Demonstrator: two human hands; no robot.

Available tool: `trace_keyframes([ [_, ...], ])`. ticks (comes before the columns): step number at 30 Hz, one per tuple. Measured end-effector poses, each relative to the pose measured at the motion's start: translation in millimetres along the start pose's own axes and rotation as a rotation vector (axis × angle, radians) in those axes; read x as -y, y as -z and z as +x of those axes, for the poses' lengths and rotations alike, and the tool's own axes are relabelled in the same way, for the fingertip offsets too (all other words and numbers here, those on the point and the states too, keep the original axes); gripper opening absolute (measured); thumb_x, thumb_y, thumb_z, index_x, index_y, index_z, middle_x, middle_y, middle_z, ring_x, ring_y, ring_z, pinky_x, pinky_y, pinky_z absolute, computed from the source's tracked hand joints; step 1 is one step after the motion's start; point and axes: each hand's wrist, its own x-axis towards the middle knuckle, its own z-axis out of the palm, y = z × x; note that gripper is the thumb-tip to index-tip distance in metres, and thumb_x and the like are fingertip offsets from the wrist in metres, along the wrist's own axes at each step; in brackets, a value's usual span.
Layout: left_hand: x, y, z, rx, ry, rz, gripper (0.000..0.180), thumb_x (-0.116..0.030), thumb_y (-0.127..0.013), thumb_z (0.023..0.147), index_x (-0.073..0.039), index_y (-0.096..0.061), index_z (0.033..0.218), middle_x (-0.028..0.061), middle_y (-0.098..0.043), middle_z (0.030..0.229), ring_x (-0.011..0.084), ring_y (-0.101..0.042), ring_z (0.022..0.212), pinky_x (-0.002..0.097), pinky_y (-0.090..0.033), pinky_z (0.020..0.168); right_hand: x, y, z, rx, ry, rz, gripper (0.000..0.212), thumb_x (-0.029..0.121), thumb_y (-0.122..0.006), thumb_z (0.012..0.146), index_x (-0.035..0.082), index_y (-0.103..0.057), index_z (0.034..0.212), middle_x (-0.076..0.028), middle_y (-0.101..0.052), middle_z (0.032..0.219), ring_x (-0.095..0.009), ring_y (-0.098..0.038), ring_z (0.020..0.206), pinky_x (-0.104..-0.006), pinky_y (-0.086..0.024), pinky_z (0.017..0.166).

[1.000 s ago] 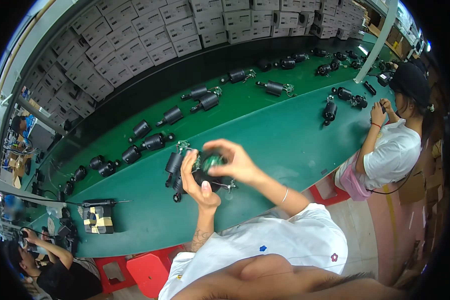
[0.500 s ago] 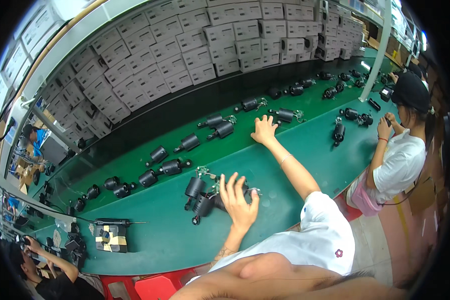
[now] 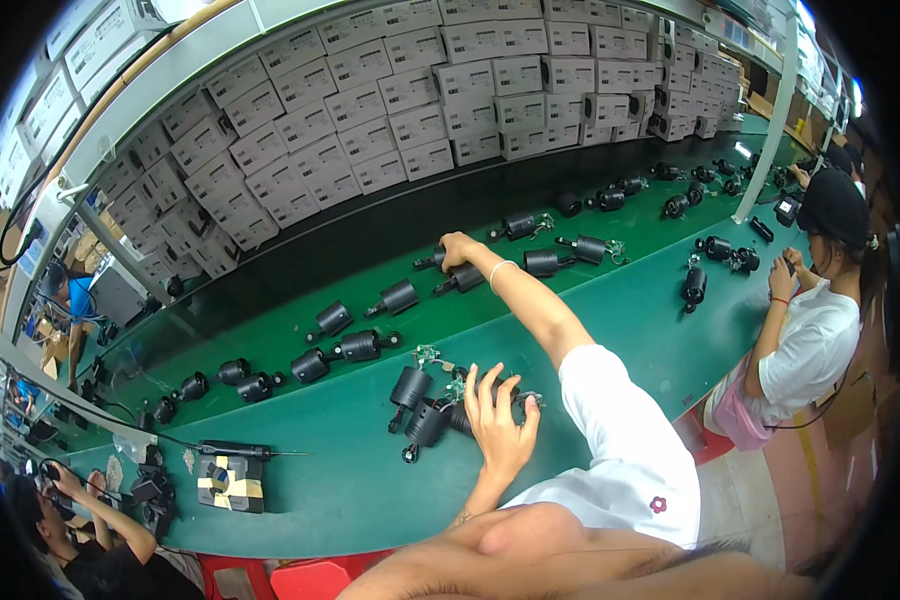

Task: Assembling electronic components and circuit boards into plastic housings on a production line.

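My right hand (image 3: 457,250) reaches across to the far green strip. Its fingers curl down around a black ribbed cylinder (image 3: 431,259) with a jointed end; the fingertips are partly hidden. Just below that hand lies a second black cylinder (image 3: 462,278), partly covered by it. My left hand (image 3: 501,425) hovers at or rests on a cluster of similar cylinders on the near tabletop, fingers spread. In that cluster, one cylinder (image 3: 411,387) and another (image 3: 428,423) show beside the hand, and a small green circuit board with wires (image 3: 427,355) sticks out above them.
More black cylinders (image 3: 398,297) lie in rows along the strip. A screwdriver (image 3: 235,450) and a taped black block (image 3: 230,485) sit at left. Grey boxes (image 3: 365,110) are stacked behind. Co-workers sit at right (image 3: 820,300) and lower left (image 3: 100,540).
My right hand has moved left along the strip, from beside one cylinder onto another, uncovering a cylinder behind it. Its fingers went from spread to curled. My left hand stays at the cluster.
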Motion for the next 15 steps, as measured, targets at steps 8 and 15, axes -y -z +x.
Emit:
trace_keyframes([
  [8, 7.6, 4.3, -1.8, -0.022, 0.033, -0.031, 0.034, -0.013, -0.063, 0.076, -0.003, -0.060, 0.108, 0.0149, -0.053, 0.126, 0.0424, -0.039, 0.128, 0.0504, -0.033, 0.104, 45.4, 55.9, -101.8, -0.539, 0.149, 0.405, 0.053, 0.023, -0.081, 0.063, 0.000, -0.063, 0.107, -0.014, -0.066, 0.099, -0.031, -0.064, 0.088, -0.0382, -0.053, 0.081],
  [15, -8.2, -3.6, -4.1, -0.033, 0.006, -0.111, 0.032, -0.014, -0.062, 0.076, -0.003, -0.061, 0.106, 0.0128, -0.056, 0.122, 0.0367, -0.043, 0.124, 0.0471, -0.034, 0.104, 30.2, 80.2, -278.7, -0.068, 0.338, 0.432, 0.050, 0.024, -0.080, 0.066, -0.001, -0.063, 0.106, -0.016, -0.068, 0.093, -0.029, -0.065, 0.078, -0.0374, -0.053, 0.071],
])
